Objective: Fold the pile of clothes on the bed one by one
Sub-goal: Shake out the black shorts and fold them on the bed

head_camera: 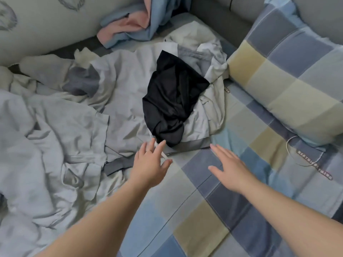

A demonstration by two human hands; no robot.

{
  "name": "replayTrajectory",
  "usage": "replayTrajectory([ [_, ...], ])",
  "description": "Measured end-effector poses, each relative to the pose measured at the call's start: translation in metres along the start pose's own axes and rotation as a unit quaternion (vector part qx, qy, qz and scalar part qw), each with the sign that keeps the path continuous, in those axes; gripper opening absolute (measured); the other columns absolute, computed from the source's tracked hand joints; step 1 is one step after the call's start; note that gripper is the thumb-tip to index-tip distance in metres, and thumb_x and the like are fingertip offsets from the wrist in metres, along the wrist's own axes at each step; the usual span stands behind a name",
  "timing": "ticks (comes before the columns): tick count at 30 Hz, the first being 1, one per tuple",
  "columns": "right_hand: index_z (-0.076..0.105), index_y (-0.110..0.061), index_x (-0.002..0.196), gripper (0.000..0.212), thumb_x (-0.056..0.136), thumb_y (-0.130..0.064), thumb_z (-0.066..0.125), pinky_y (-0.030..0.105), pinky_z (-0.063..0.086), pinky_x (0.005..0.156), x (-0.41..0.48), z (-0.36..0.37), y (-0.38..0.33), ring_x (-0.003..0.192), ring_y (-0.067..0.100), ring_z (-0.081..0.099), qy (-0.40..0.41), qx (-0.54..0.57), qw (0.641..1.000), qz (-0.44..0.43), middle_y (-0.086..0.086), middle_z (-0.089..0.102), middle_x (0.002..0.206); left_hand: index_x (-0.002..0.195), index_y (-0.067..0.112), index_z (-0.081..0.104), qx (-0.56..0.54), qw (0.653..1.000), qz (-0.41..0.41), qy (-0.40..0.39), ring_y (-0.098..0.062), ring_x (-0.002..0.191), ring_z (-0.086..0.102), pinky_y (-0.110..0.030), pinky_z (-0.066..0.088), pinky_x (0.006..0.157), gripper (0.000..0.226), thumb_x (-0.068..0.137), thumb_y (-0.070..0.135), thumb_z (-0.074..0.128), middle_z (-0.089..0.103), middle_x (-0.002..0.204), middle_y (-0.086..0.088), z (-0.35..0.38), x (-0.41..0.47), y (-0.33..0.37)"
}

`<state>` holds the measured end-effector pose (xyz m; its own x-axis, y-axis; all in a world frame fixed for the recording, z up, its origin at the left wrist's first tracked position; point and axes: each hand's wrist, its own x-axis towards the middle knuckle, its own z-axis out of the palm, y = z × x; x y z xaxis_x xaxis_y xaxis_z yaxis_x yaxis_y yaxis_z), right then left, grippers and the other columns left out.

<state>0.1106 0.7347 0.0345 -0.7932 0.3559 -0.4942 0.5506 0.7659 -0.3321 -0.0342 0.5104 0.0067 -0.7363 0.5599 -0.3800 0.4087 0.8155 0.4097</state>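
A crumpled black garment (172, 99) lies on top of a heap of pale grey and white clothes (122, 89) in the middle of the bed. My left hand (151, 162) reaches out with spread, straight fingers just below the black garment's near edge, holding nothing; a ring sits on one finger. My right hand (227, 166) hovers flat and open over the checked bedsheet (200, 219), right of the heap's dark grey hem.
A checked pillow (289, 86) lies at the right. A pink and blue cloth (133, 25) is bunched at the back by the grey headboard (219, 21). A rumpled pale quilt (37, 145) fills the left side. A thin cord (297, 154) loops on the sheet below the pillow.
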Motion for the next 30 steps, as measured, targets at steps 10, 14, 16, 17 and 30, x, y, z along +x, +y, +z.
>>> replayTrajectory([
  [10, 0.003, -0.043, 0.158, 0.075, 0.098, -0.05, 0.049, 0.046, 0.014, 0.124, 0.246, -0.008, 0.035, 0.155, 0.018, 0.001, 0.116, 0.009, 0.99, -0.076, -0.015, 0.002, 0.167, 0.156, 0.049, 0.013, 0.044, 0.989, 0.05, 0.129, -0.036, 0.154, -0.008, -0.063, 0.003, 0.121, 0.079, 0.089, 0.077, 0.044, -0.003, 0.17, 0.002, 0.023, 0.29, 0.023],
  [14, 0.007, -0.046, 0.157, 0.074, 0.094, -0.059, 0.045, 0.052, 0.007, 0.124, 0.367, -0.024, 0.034, 0.154, 0.026, -0.006, 0.215, -0.004, 0.971, -0.107, -0.011, -0.002, 0.168, 0.153, 0.052, 0.014, 0.097, 0.982, -0.011, 0.161, -0.033, 0.154, -0.006, -0.065, 0.002, 0.118, 0.082, 0.082, 0.09, 0.024, -0.003, 0.169, 0.005, 0.076, 0.359, 0.006],
  [16, 0.007, -0.046, 0.157, 0.076, 0.093, -0.066, 0.043, 0.056, 0.008, 0.122, 0.425, -0.024, 0.025, 0.154, 0.031, -0.005, 0.239, -0.023, 0.966, -0.092, -0.006, -0.005, 0.169, 0.153, 0.049, 0.02, 0.092, 0.977, 0.003, 0.19, -0.031, 0.155, -0.004, -0.063, 0.006, 0.118, 0.08, 0.083, 0.088, 0.022, 0.002, 0.169, 0.004, 0.077, 0.389, 0.0],
  [17, 0.008, -0.045, 0.157, 0.076, 0.093, -0.069, 0.042, 0.059, 0.009, 0.121, 0.449, -0.02, 0.019, 0.154, 0.033, -0.003, 0.245, -0.034, 0.966, -0.077, -0.003, -0.005, 0.169, 0.152, 0.048, 0.022, 0.089, 0.975, 0.01, 0.202, -0.03, 0.155, -0.003, -0.063, 0.008, 0.118, 0.078, 0.085, 0.086, 0.023, 0.006, 0.169, 0.004, 0.072, 0.398, -0.003],
  [30, 0.054, -0.008, 0.089, 0.021, 0.094, -0.028, 0.053, 0.045, 0.038, 0.073, 0.523, -0.005, 0.015, 0.088, 0.037, 0.053, 0.474, 0.083, 0.859, -0.171, 0.016, 0.057, 0.099, 0.107, 0.02, 0.058, -0.032, 0.923, 0.052, 0.379, -0.027, 0.117, 0.046, -0.043, 0.035, 0.1, 0.022, 0.093, 0.036, 0.05, 0.059, 0.115, 0.001, 0.06, 0.441, -0.019],
])
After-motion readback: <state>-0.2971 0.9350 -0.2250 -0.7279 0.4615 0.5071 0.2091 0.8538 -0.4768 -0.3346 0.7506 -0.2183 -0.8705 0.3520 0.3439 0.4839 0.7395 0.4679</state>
